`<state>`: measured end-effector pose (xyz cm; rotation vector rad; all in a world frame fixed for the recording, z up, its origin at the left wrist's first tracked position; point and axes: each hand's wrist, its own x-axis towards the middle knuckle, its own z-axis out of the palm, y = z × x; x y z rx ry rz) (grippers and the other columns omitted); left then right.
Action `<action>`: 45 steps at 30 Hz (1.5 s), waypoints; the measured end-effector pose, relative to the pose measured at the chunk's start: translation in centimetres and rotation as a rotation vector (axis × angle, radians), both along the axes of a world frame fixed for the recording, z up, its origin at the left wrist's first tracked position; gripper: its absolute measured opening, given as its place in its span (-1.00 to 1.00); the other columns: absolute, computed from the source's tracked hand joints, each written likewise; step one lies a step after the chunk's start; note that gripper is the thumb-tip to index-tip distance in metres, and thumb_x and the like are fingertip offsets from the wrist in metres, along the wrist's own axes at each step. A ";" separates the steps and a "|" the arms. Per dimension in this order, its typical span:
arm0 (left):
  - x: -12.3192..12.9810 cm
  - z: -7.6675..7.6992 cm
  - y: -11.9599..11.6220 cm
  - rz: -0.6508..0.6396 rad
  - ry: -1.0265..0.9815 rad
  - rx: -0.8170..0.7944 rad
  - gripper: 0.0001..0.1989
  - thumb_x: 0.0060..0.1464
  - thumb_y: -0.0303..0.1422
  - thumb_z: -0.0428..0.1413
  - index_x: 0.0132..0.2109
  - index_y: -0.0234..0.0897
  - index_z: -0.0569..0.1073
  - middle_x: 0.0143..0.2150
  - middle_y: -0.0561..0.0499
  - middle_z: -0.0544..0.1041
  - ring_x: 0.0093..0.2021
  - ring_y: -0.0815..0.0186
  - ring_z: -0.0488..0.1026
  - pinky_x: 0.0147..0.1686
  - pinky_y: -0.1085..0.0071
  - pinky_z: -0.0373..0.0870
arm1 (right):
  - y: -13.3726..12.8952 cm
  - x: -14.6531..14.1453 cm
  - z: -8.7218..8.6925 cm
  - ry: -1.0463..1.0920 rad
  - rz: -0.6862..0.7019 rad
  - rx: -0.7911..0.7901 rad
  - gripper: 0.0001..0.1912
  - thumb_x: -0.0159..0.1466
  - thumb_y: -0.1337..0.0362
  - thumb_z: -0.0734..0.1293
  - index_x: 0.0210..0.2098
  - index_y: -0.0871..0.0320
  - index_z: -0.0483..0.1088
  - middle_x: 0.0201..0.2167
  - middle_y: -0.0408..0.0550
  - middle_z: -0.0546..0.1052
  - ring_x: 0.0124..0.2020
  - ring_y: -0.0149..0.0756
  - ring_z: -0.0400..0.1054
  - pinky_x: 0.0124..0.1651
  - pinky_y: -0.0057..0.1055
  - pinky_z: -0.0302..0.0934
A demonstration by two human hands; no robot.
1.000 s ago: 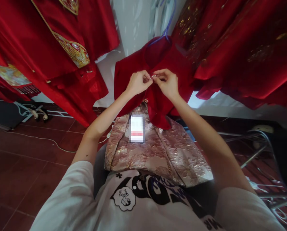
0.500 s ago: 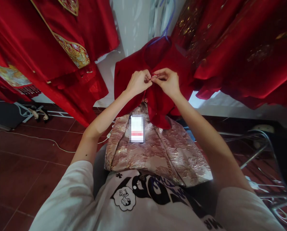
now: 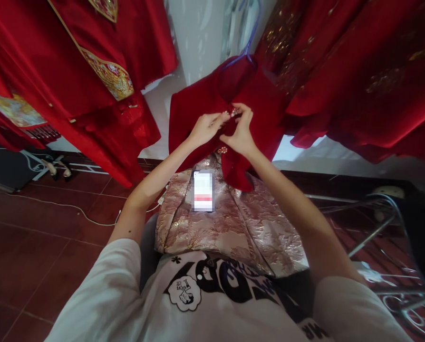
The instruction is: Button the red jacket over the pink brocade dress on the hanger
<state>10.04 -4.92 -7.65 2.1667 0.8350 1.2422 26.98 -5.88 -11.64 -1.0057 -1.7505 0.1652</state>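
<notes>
A red jacket (image 3: pixel 194 107) hangs on a blue hanger (image 3: pixel 247 50) in front of me, its lower part over a pinkish brocade garment on my lap. My left hand (image 3: pixel 208 128) is closed at the jacket's front edge, fingertips pinching beside a flower-shaped jewelled button (image 3: pixel 234 112). The fingertips of my right hand (image 3: pixel 243 135) touch this button from the right, while its thumb stands well apart, lower down. Below the hands, a second jewelled fastener (image 3: pixel 222 150) lies on the jacket front. What exactly the left fingertips cover is hidden.
A lit phone (image 3: pixel 203 191) lies on the brocade garment (image 3: pixel 212 232). Red embroidered garments (image 3: pixel 127 42) hang at left, and more red garments (image 3: pixel 358 90) at right. A metal-framed chair (image 3: pixel 387 209) stands at right; shoes (image 3: pixel 57 168) and a white cable (image 3: pixel 87 216) are on the floor.
My right thumb has come away from the fingertips and dropped, and the hand has shifted slightly left. My left hand has moved a little lower with straighter fingers. The lower fastener now shows more.
</notes>
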 end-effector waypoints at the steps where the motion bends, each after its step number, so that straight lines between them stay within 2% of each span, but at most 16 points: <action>1: -0.2 -0.2 -0.4 -0.021 -0.008 -0.048 -0.60 0.55 -0.11 0.06 -0.01 -0.31 0.65 -0.03 -0.16 0.73 0.07 0.13 0.69 0.17 0.21 0.58 | -0.8 -0.4 -0.5 -0.004 -0.033 0.011 -0.19 0.26 0.10 0.48 0.41 0.10 0.16 0.37 0.22 0.23 0.47 0.17 0.11 0.49 0.34 0.16; 3: -1.1 -0.5 -1.1 -0.032 -0.014 -0.105 -0.60 0.58 -0.14 0.01 0.04 -0.30 0.65 0.03 -0.17 0.72 0.10 0.16 0.68 0.17 0.23 0.59 | -2.3 -1.0 -1.5 0.001 -0.106 -0.020 -0.20 0.24 0.21 0.44 0.42 0.13 0.16 0.39 0.27 0.20 0.50 0.20 0.08 0.52 0.30 0.13; 6: -3.6 -1.2 -1.8 0.075 -0.061 -0.066 -0.69 0.55 -0.23 0.04 0.01 -0.25 0.65 0.07 -0.15 0.71 0.10 0.21 0.68 0.17 0.28 0.57 | -3.6 -0.6 -2.8 0.036 -0.195 -0.122 -0.27 0.21 0.31 0.38 0.36 0.18 0.22 0.34 0.33 0.25 0.42 0.19 0.20 0.46 0.23 0.26; 9: -6.7 -2.6 -1.7 0.253 -0.108 -0.008 -0.83 0.45 -0.34 0.14 -0.07 -0.21 0.65 0.05 -0.11 0.70 0.05 0.23 0.67 0.13 0.32 0.58 | -3.7 1.7 -3.6 0.078 -0.268 -0.125 -0.42 0.18 0.30 0.37 0.20 0.15 0.33 0.18 0.23 0.39 0.21 0.09 0.38 0.31 0.21 0.41; 12: -9.0 -4.0 -1.0 0.386 -0.120 -0.054 -0.91 0.31 -0.44 0.19 -0.15 -0.19 0.61 -0.04 -0.09 0.70 -0.06 0.24 0.66 0.06 0.33 0.59 | -3.4 5.2 -3.6 0.093 -0.306 -0.095 -0.67 0.17 0.23 0.42 -0.07 0.11 0.42 -0.09 0.08 0.49 -0.01 -0.04 0.46 0.21 0.14 0.48; 13: -9.4 -4.4 -0.8 0.398 -0.115 -0.085 -0.92 0.28 -0.46 0.21 -0.16 -0.19 0.59 -0.08 -0.08 0.70 -0.11 0.25 0.65 0.02 0.33 0.59 | -3.4 6.4 -3.3 0.109 -0.294 -0.107 -0.74 0.19 0.20 0.44 -0.15 0.10 0.42 -0.19 0.03 0.50 -0.08 -0.07 0.47 0.17 0.10 0.50; 15: -9.5 -4.9 -0.6 0.375 -0.105 -0.137 -0.93 0.24 -0.46 0.23 -0.16 -0.19 0.55 -0.10 -0.08 0.70 -0.14 0.24 0.64 -0.04 0.34 0.59 | -3.6 8.2 -2.6 0.157 -0.199 -0.170 -0.76 0.21 0.12 0.49 -0.25 0.09 0.43 -0.35 -0.05 0.48 -0.19 -0.14 0.50 0.06 0.00 0.54; 18: -8.4 -5.1 -1.0 0.290 -0.091 -0.170 -0.86 0.22 -0.49 0.22 -0.09 -0.20 0.53 -0.04 -0.10 0.70 -0.06 0.24 0.65 -0.04 0.37 0.57 | -4.1 9.3 -1.0 0.231 0.003 -0.260 -0.66 0.25 -0.02 0.54 -0.28 0.09 0.46 -0.41 -0.07 0.52 -0.28 -0.20 0.52 -0.06 -0.11 0.56; 21: -7.2 -5.1 -1.6 0.220 -0.046 -0.185 -0.74 0.20 -0.53 0.21 0.02 -0.22 0.55 0.02 -0.12 0.70 0.04 0.22 0.66 0.01 0.37 0.57 | -4.4 8.3 0.4 0.254 0.113 -0.253 -0.58 0.29 -0.12 0.53 -0.19 0.09 0.50 -0.34 -0.05 0.57 -0.23 -0.21 0.55 -0.04 -0.12 0.55; 23: -6.7 -5.2 -2.0 0.219 -0.035 -0.190 -0.71 0.21 -0.55 0.19 0.05 -0.24 0.56 0.05 -0.14 0.70 0.07 0.21 0.66 0.04 0.35 0.58 | -4.3 6.8 0.9 0.247 0.152 -0.247 -0.54 0.29 -0.15 0.54 -0.10 0.08 0.51 -0.32 -0.07 0.58 -0.19 -0.20 0.56 -0.03 -0.13 0.56; 28: -6.3 -5.3 -2.0 0.318 -0.056 -0.202 -0.65 0.19 -0.62 0.17 0.08 -0.25 0.57 0.12 -0.16 0.68 0.07 0.20 0.65 0.03 0.32 0.60 | -3.0 2.4 0.2 0.289 0.216 -0.345 -0.42 0.17 -0.11 0.62 -0.02 0.08 0.46 -0.28 -0.08 0.57 -0.24 -0.20 0.57 -0.13 -0.20 0.60; 31: -6.0 -5.5 -1.7 0.298 -0.057 -0.208 -0.64 0.14 -0.64 0.20 0.05 -0.27 0.58 0.11 -0.17 0.68 0.09 0.17 0.65 0.09 0.28 0.59 | -1.9 0.1 -1.0 0.319 0.194 -0.408 -0.42 0.12 -0.01 0.65 -0.02 0.08 0.41 -0.27 -0.11 0.55 -0.30 -0.24 0.56 -0.18 -0.23 0.62; 34: -5.4 -6.0 -1.0 0.312 -0.082 -0.209 -0.67 0.11 -0.64 0.21 0.00 -0.26 0.59 0.05 -0.16 0.70 0.06 0.16 0.66 0.05 0.27 0.62 | -0.9 -1.8 -2.0 0.350 0.155 -0.434 -0.48 0.17 0.07 0.61 -0.04 0.06 0.35 -0.26 -0.13 0.52 -0.31 -0.28 0.54 -0.21 -0.28 0.62; 39: -4.3 -6.7 0.3 0.410 -0.080 -0.185 -0.66 0.05 -0.68 0.20 -0.07 -0.25 0.60 -0.06 -0.09 0.71 -0.17 0.24 0.66 -0.10 0.34 0.64 | 0.2 -4.0 -2.8 0.343 0.081 -0.428 -0.52 0.23 0.12 0.58 0.00 0.04 0.33 -0.21 -0.11 0.50 -0.27 -0.27 0.56 -0.23 -0.31 0.62; 41: -3.9 -6.6 0.6 0.458 -0.013 -0.142 -0.69 0.05 -0.69 0.21 -0.11 -0.28 0.61 -0.10 -0.10 0.71 -0.21 0.21 0.66 -0.06 0.29 0.63 | 0.6 -4.5 -2.9 0.330 0.048 -0.418 -0.53 0.25 0.13 0.57 0.03 0.04 0.34 -0.18 -0.08 0.50 -0.24 -0.24 0.57 -0.23 -0.27 0.63; 45: -3.8 -5.9 0.6 0.500 0.073 -0.052 -0.76 0.04 -0.70 0.26 -0.23 -0.28 0.60 -0.15 -0.13 0.69 -0.11 0.08 0.67 0.11 0.14 0.58 | 0.9 -4.9 -2.9 0.318 0.025 -0.410 -0.54 0.26 0.14 0.56 0.05 0.05 0.37 -0.18 -0.06 0.50 -0.21 -0.20 0.58 -0.22 -0.23 0.64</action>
